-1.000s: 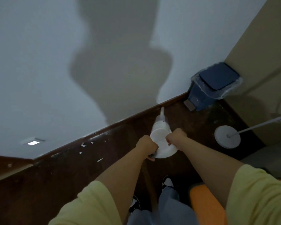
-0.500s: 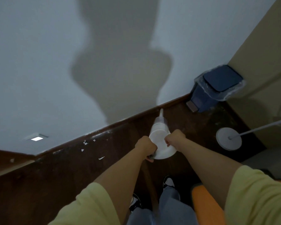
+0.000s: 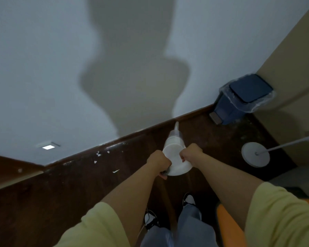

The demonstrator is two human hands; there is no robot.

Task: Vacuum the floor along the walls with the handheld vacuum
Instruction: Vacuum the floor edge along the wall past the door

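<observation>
I hold a white handheld vacuum [image 3: 175, 154] in front of me with both hands. My left hand [image 3: 159, 164] is closed around its handle at the rear left. My right hand [image 3: 191, 154] grips the body's right side. The thin nozzle [image 3: 176, 126] points down and away, its tip at the dark baseboard [image 3: 114, 145] where the dark wood floor [image 3: 70, 193] meets the white wall [image 3: 43, 68]. Small white flecks [image 3: 98, 154] lie on the floor by the baseboard, left of the vacuum.
A dark blue pedal bin [image 3: 239, 98] with a clear liner stands in the corner at the right. A round white lamp base [image 3: 255, 154] with a slanted pole rests on the floor right of my hands. An orange object [image 3: 228, 227] is at lower right. My shoes [image 3: 188, 200] are below.
The view has drifted slightly, so the bin and lamp base sit a little further right and lower. My hands and the vacuum keep the same grip and pose.
</observation>
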